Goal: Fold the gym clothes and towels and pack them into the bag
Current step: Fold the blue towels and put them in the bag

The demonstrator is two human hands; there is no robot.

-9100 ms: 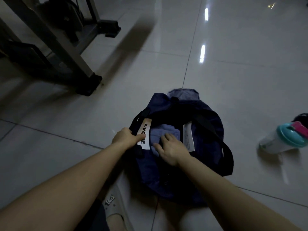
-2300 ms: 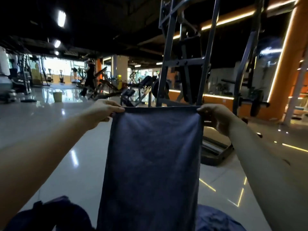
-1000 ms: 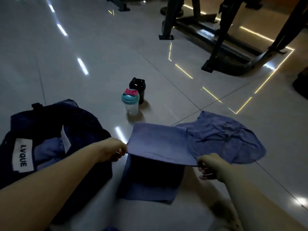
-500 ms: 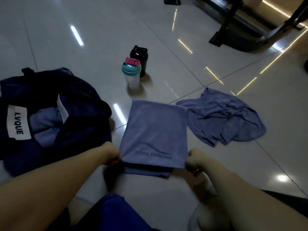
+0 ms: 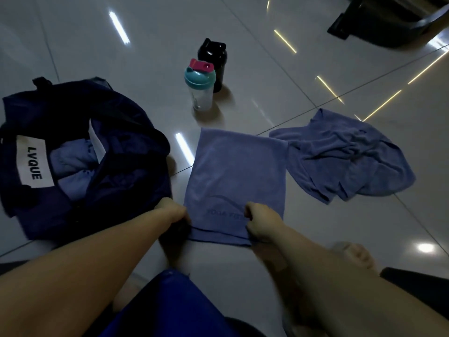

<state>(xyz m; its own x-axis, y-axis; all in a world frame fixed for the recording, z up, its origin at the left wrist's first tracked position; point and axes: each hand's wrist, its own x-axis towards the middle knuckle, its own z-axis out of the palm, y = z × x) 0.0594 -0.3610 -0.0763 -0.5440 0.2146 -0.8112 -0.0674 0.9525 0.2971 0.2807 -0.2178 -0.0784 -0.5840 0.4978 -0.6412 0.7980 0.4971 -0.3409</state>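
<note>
Now, left hand point(image 5: 173, 211): knuckles up, fingers curled in against the near left edge of the folded towel point(image 5: 237, 176), pinching it there; the fingertips themselves are hidden under the hand.
Right hand point(image 5: 261, 223): fingers curled tight on the towel's near right part, gripping the fabric just above the near hem and covering the end of the printed lettering.
Folded towel: blue-violet, lying flat on the floor point(image 5: 315, 227) between the two hands. It is doubled, with a lower layer's edge showing along the near side. A faint curved logo and wording sit near the hands.
Bag point(image 5: 116, 186): dark navy and soft, on the floor just left of the towel with its mouth open upward. The left forearm crosses its near right corner.
Bag label point(image 5: 34, 164): white patch reading LVQUE, on the left lip of the opening.
Packed cloth point(image 5: 70, 164): pale blue folded pieces, visible inside the bag.
Loose cloth point(image 5: 345, 161): same blue-violet, crumpled in a heap just right of the towel, touching or nearly touching its far right corner.
Shaker bottle point(image 5: 200, 86): clear body, teal lid, pink cap, upright beyond the towel.
Black bottle point(image 5: 215, 59): upright, directly behind the shaker.
Machine base point(image 5: 388, 20): dark metal frame, far right corner.
Bare foot point(image 5: 357, 254): on the tiles by the right forearm.
</note>
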